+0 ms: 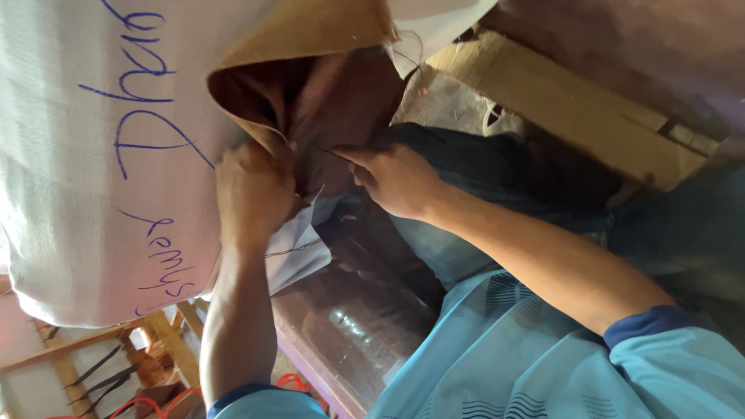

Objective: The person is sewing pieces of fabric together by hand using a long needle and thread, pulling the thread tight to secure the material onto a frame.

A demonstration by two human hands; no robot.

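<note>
My left hand (252,194) is clenched on a pinch of brown cloth (341,101), right up against the white sheet (77,155) above my lap, while my right hand (396,180) nips the edge just beside it between thumb and fingertips, a thin thread (293,250) trailing below. I judge this stuff soft, light and floppy, so the folded edge is the place to grip

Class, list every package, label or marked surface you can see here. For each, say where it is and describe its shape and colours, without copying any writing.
White cloth: fills the left side, a large woven sheet with blue handwriting.
Brown fabric: top centre, tan outside, darker inside, folded over both hands.
Clear plastic wrap: bottom centre, shiny, over a dark brown roll.
No screens or signs.
</note>
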